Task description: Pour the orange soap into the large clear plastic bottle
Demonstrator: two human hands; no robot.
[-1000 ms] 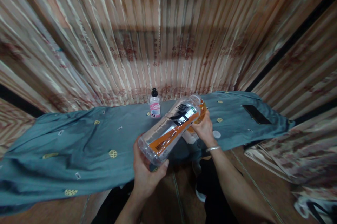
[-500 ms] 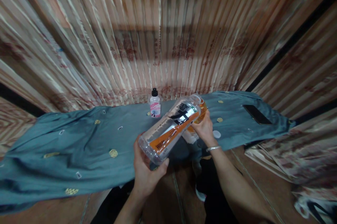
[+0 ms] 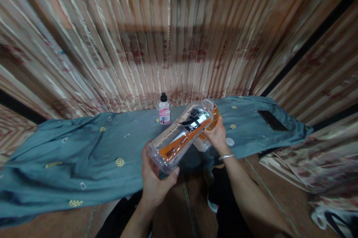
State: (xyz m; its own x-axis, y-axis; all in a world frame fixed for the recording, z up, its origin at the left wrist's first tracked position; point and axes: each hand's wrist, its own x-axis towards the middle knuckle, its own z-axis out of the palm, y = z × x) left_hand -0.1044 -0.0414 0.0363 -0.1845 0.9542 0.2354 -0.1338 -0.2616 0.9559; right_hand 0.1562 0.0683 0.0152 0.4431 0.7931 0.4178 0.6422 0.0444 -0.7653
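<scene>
A large clear plastic bottle (image 3: 181,133) with an orange and black label is tilted, its base low at the left and its neck up at the right. My left hand (image 3: 153,178) is closed around its base, thumb underneath. My right hand (image 3: 216,133) wraps around an orange container (image 3: 216,115) behind the neck of the clear bottle, which hides much of it. Whether the two touch I cannot tell. Below them, something whitish and orange (image 3: 203,144) shows in part. Just right of my right wrist, a round white cap (image 3: 229,141) lies on the cloth.
A small bottle (image 3: 164,113) with a black top and pink label stands behind the clear bottle. A black phone (image 3: 272,120) lies at the right on the blue-green cloth (image 3: 92,148). Striped curtains (image 3: 167,36) hang close behind.
Both hands and the clear bottle hold nearly the same pose. The view has shifted very slightly.
</scene>
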